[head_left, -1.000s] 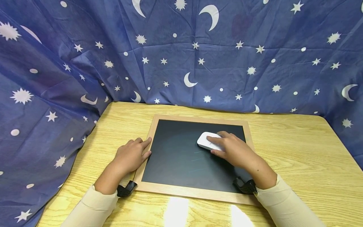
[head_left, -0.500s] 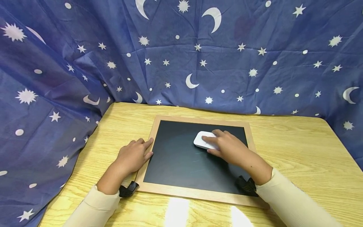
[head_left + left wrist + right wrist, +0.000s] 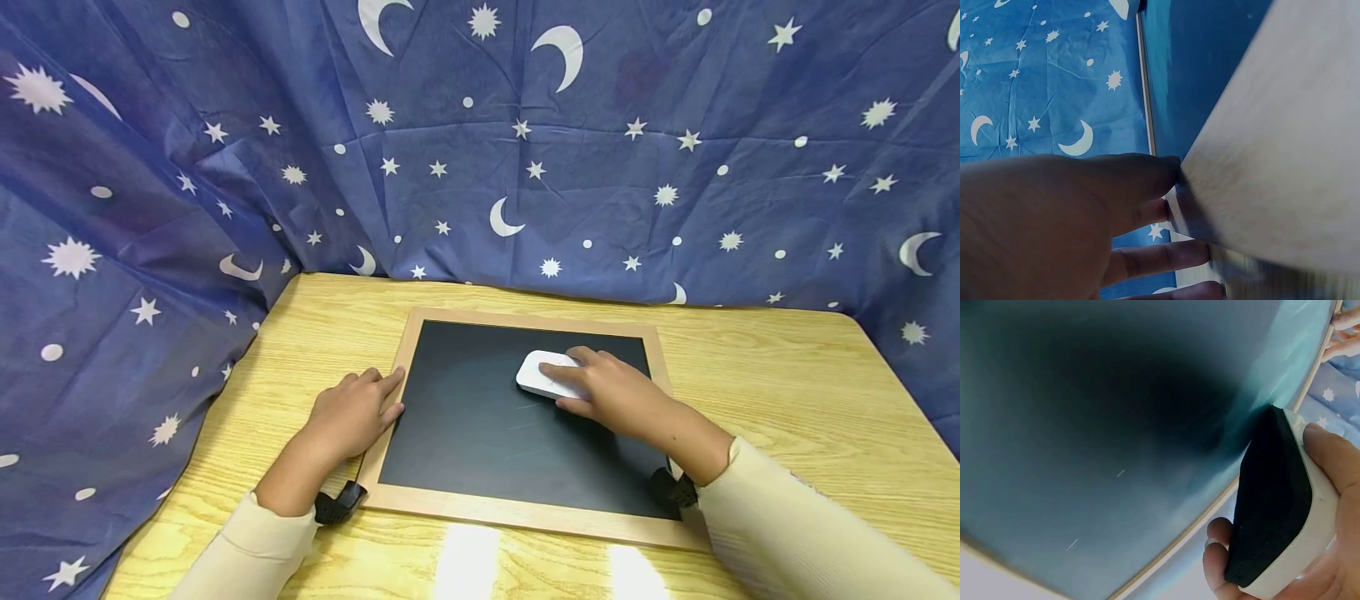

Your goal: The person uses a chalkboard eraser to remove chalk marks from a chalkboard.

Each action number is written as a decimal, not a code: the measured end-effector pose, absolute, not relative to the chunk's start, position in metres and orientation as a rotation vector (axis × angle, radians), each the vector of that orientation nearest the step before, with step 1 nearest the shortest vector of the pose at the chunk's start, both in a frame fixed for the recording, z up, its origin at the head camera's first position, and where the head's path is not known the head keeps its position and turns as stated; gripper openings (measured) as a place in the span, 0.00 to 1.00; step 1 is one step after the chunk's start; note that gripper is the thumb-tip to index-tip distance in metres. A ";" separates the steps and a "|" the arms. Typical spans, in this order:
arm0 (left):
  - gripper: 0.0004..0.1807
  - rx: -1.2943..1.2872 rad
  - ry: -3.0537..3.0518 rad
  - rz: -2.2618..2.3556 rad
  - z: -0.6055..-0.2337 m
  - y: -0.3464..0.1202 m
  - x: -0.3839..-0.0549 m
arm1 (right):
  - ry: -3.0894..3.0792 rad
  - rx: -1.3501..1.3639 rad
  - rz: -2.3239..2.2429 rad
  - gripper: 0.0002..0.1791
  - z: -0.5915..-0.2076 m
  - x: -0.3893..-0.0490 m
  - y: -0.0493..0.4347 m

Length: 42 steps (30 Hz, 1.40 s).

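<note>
A: What's filling the back?

B: One blue cloth [image 3: 450, 125], printed with moons and stars, is hanging behind one wooden bench [image 3: 765, 392]. On the bench, one blackboard [image 3: 457, 442] is lying flat, a single wooden frame [image 3: 487, 510] running round it.

A: And the hands?

B: Two. The left hand [image 3: 350, 412] is resting fairly straight fingers on the frame's left side, gripping nothing. The right hand [image 3: 618, 392] is curling round one white eraser [image 3: 532, 372] and holding it.

A: So where is the eraser sitting?

B: It's over the blackboard, right of the middle and towards the far side. It's poking out leftward from the right hand, much the nearer of the two, with its long axis running roughly side to side. Its one black pad [image 3: 1272, 494] is showing in the right wrist view, so it's looking tilted or lifted; I can't tell whether an edge is touching.

A: Anything smaller?

B: Faint streaks [image 3: 522, 427], on the eraser's near side. I'm counting three from the head view.
</note>
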<state>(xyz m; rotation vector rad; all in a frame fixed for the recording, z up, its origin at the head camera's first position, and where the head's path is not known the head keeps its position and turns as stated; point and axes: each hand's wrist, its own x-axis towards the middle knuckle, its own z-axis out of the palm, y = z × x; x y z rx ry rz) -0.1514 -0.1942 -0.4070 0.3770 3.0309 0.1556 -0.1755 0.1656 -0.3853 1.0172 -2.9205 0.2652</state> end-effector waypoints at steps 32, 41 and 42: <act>0.35 0.299 2.528 1.194 -0.427 -0.229 -0.183 | -2.929 1.037 0.304 0.27 -0.384 -0.181 0.161; 0.35 0.270 2.484 1.213 -0.429 -0.232 -0.184 | -2.940 0.994 0.333 0.29 -0.392 -0.181 0.160; 0.35 0.272 2.482 1.213 -0.429 -0.232 -0.184 | -2.942 0.986 0.338 0.29 -0.393 -0.179 0.163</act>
